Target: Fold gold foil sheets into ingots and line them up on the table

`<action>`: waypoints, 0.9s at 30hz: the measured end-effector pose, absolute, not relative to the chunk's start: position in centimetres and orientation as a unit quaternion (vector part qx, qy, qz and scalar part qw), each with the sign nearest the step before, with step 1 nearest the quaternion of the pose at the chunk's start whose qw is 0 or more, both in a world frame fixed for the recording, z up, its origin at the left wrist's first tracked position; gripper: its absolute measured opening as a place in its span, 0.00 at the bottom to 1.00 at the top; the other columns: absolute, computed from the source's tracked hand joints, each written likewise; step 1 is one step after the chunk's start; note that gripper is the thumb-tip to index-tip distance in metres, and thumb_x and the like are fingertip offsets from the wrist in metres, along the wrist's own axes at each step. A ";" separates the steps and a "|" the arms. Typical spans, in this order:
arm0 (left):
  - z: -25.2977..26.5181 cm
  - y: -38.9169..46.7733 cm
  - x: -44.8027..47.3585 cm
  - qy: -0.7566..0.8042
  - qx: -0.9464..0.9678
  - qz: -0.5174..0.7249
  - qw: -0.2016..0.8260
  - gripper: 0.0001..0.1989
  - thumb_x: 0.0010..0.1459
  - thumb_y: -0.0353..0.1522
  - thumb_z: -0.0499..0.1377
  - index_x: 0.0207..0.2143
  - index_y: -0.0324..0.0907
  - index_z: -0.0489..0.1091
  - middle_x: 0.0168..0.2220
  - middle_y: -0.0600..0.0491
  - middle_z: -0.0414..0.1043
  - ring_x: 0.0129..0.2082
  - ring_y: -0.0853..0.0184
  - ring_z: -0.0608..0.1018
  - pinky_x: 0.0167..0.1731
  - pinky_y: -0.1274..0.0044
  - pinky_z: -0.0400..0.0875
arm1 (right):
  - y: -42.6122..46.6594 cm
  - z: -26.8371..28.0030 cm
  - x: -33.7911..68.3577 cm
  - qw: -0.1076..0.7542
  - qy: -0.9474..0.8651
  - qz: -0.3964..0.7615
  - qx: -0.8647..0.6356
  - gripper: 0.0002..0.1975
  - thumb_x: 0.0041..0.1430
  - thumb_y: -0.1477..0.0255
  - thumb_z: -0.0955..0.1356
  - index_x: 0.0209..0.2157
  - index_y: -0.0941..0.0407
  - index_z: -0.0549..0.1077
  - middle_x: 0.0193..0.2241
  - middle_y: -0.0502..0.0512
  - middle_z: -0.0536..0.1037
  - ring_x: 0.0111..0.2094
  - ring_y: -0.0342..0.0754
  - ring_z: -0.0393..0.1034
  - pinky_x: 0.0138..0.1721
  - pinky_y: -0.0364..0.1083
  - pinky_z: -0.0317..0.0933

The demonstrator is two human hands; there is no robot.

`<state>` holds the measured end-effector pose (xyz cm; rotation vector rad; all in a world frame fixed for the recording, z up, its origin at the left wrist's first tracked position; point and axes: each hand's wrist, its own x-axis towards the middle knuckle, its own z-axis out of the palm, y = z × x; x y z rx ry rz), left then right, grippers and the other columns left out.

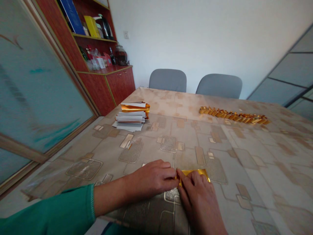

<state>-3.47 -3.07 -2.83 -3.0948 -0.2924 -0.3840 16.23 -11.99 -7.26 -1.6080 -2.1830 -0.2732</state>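
On the table before me lies a small piece of gold foil paper [204,171], mostly covered by my hands. My left hand [156,176] is closed, its curled fingertips pinching the paper's left end. From the right, my right hand [199,192] holds the same paper, with bent fingers over it and the thumb side close to my left fingertips. The paper's far edge and right corner show beyond my right knuckles; how it is folded underneath is hidden.
A stack of white-backed gold paper sheets [130,121] lies at the table's left. A row of folded gold paper pieces [233,116] stretches across the far right. Two grey chairs [167,80] stand behind the patterned tablecloth [151,147]. A red cabinet [119,85] is at the left.
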 end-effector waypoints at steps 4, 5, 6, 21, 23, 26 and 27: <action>-2.8 -3.4 -4.0 -0.096 -0.990 -0.103 0.006 0.11 0.71 0.30 0.51 0.51 0.42 0.69 0.36 0.53 0.72 0.34 0.65 0.70 0.33 0.71 0.62 | -12.7 -6.2 16.9 0.263 -0.792 -0.075 -0.547 0.21 0.71 0.69 0.60 0.60 0.62 0.66 0.38 0.61 0.78 0.36 0.54 0.75 0.35 0.51 0.72; -2.7 -3.5 -4.1 -0.097 -0.990 -0.099 0.004 0.12 0.71 0.30 0.51 0.52 0.41 0.68 0.36 0.52 0.72 0.34 0.65 0.70 0.33 0.71 0.63 | -13.0 -5.8 17.1 0.272 -0.798 -0.063 -0.533 0.21 0.71 0.69 0.59 0.60 0.63 0.65 0.41 0.63 0.79 0.39 0.54 0.75 0.38 0.51 0.73; -2.7 -3.6 -4.3 -0.099 -0.990 -0.097 -0.001 0.12 0.71 0.30 0.50 0.53 0.41 0.67 0.36 0.52 0.72 0.34 0.65 0.70 0.34 0.71 0.63 | -13.4 -5.5 17.4 0.276 -0.809 -0.054 -0.517 0.20 0.71 0.69 0.60 0.59 0.62 0.66 0.42 0.63 0.79 0.41 0.53 0.76 0.39 0.50 0.74; -2.1 -4.2 -5.2 -0.113 -0.988 -0.094 -0.042 0.17 0.67 0.28 0.55 0.57 0.47 0.64 0.43 0.50 0.72 0.41 0.61 0.72 0.40 0.70 0.67 | -15.1 -5.4 18.2 0.223 -0.853 -0.074 -0.466 0.17 0.67 0.69 0.63 0.53 0.56 0.75 0.45 0.64 0.81 0.44 0.56 0.77 0.39 0.52 0.77; -2.2 -4.2 -5.2 -0.116 -0.988 -0.090 -0.041 0.16 0.67 0.28 0.55 0.56 0.47 0.65 0.43 0.49 0.73 0.42 0.61 0.72 0.40 0.71 0.67 | -15.2 -5.4 18.0 0.223 -0.852 -0.077 -0.468 0.17 0.67 0.69 0.63 0.52 0.57 0.75 0.45 0.64 0.81 0.43 0.56 0.77 0.39 0.53 0.77; -2.3 -4.2 -5.2 -0.118 -0.988 -0.087 -0.038 0.16 0.67 0.28 0.54 0.56 0.47 0.65 0.46 0.49 0.73 0.43 0.60 0.72 0.40 0.70 0.67 | -15.3 -5.5 18.0 0.223 -0.850 -0.079 -0.471 0.16 0.68 0.70 0.62 0.50 0.57 0.76 0.45 0.65 0.81 0.44 0.57 0.78 0.38 0.54 0.78; -2.3 -4.3 -5.2 -0.118 -0.988 -0.089 -0.037 0.17 0.67 0.28 0.54 0.56 0.47 0.65 0.47 0.49 0.73 0.43 0.60 0.71 0.40 0.70 0.67 | -15.3 -5.5 18.1 0.224 -0.850 -0.079 -0.470 0.16 0.68 0.71 0.61 0.50 0.57 0.77 0.45 0.65 0.81 0.44 0.57 0.78 0.39 0.54 0.78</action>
